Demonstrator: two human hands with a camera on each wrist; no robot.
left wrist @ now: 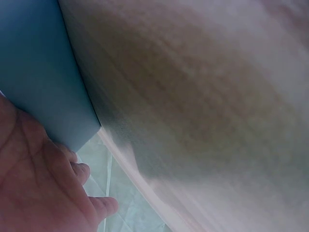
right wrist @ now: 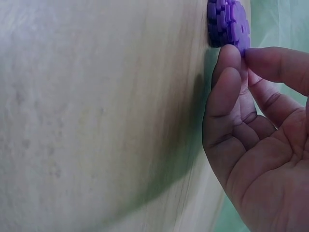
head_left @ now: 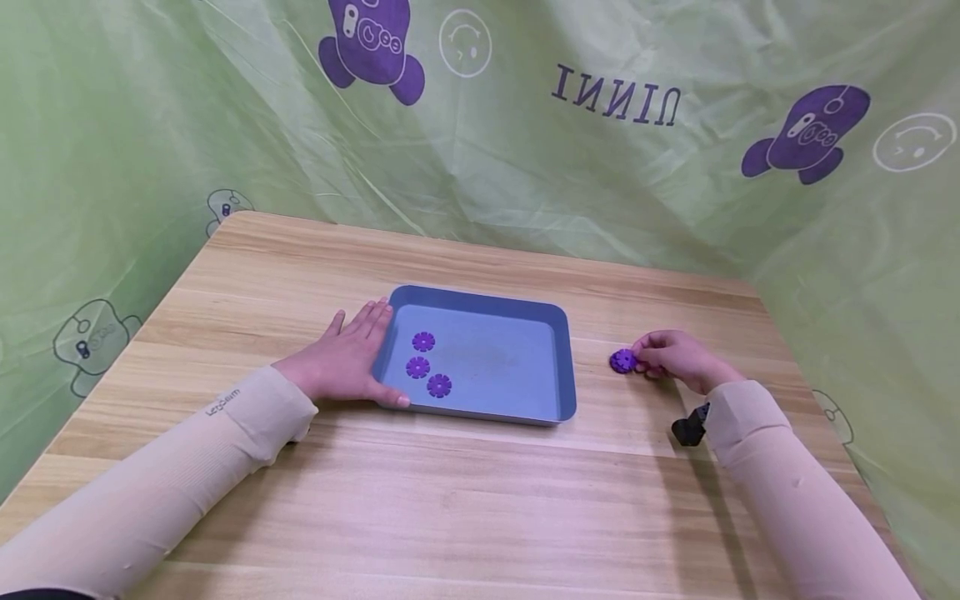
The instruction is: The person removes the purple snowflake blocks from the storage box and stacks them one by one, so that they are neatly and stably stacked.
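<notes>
A shallow blue tray (head_left: 487, 415) lies on the table with 3 purple notched plastic discs (head_left: 439, 385) in its left part. My left hand (head_left: 345, 358) rests against the tray's left side, fingers stretched along the rim and thumb at the near left corner. In the left wrist view the palm (left wrist: 38, 174) is beside the tray's outer wall (left wrist: 53, 72). To the right of the tray, my right hand (head_left: 678, 358) pinches a purple notched disc (head_left: 624, 360) between thumb and fingertips. The right wrist view shows this disc at the top of a small stack (right wrist: 222, 24) on the table.
The wooden table (head_left: 465, 508) carries the tray near its middle. A green printed curtain (head_left: 525, 183) hangs behind the table and at both sides. A black device (head_left: 690, 427) sits under the right wrist, at the sleeve.
</notes>
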